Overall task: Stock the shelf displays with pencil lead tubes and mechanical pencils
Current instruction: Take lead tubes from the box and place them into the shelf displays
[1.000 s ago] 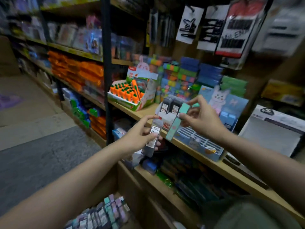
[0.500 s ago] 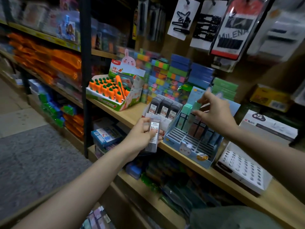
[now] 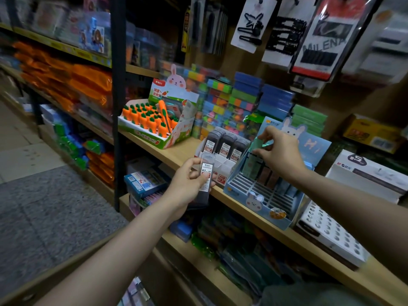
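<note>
Shelf: wooden shelf [image 3: 176, 154] with a blue display box [image 3: 260, 202].
Your left hand [image 3: 187, 186]: grips dark lead tubes [image 3: 206, 175] before the shelf.
Your right hand [image 3: 280, 151]: pinches a green tube [image 3: 257, 145] over the box.

The lead tube [image 3: 206, 176] in the left hand is looking dark grey with a white and red label. The tube [image 3: 257, 145] in the right hand is showing mint green. The rack [image 3: 260, 199] under it is glowing light blue, with a white bunny face on its front. The carrot erasers [image 3: 145, 117] are shining orange with green tops, sitting in a green and white box [image 3: 141, 132]. The shelf board [image 3: 176, 152] is showing pale wood brown. The stacked blocks [image 3: 223, 102] behind are showing stripes of blue, green, orange and pink.
</note>
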`<action>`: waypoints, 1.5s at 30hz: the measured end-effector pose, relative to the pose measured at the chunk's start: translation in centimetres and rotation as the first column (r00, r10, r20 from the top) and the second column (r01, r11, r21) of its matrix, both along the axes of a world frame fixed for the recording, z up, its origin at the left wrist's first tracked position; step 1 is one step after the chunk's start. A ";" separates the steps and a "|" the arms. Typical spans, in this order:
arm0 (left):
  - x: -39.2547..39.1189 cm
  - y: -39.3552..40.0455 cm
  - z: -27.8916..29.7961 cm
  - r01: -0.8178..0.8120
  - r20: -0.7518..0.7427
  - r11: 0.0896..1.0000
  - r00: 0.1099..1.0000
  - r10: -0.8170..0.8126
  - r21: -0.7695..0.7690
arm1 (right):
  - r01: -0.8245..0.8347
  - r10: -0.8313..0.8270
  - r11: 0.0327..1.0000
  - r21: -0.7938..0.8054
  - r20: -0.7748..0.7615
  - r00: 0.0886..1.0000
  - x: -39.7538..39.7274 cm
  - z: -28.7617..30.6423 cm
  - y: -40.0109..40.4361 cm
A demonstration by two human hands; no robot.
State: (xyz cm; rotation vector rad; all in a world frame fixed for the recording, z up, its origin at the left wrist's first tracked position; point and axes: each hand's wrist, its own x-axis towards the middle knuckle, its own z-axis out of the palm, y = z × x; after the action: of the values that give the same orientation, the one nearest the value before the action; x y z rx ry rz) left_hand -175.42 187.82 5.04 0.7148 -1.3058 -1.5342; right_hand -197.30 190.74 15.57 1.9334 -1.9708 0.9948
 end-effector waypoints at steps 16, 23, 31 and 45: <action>-0.5 0.0 0.5 -0.075 0.034 0.997 0.997 0.074 0.025 | 0.069 -0.077 0.993 -0.094 -0.090 0.993 0.9 -2.1 0.4; -0.5 0.2 1.3 -0.038 0.061 0.992 0.997 0.046 -0.121 | -0.272 0.231 0.951 0.149 0.247 0.941 5.7 -1.6 1.4; 0.4 -2.9 1.8 -0.341 0.285 0.879 0.852 0.439 -0.333 | -0.187 0.178 0.982 0.001 0.302 0.936 5.1 2.2 -1.4; 0.1 -4.4 0.7 -0.180 0.402 0.938 0.868 0.293 -0.297 | -0.059 0.066 0.995 -0.082 0.079 0.995 6.4 0.9 -7.3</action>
State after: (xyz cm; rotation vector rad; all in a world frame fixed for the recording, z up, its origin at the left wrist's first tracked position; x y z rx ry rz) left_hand -175.29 183.46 5.72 1.0572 -1.6400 -1.0115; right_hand -190.90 183.44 16.51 1.9517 -1.8921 1.1681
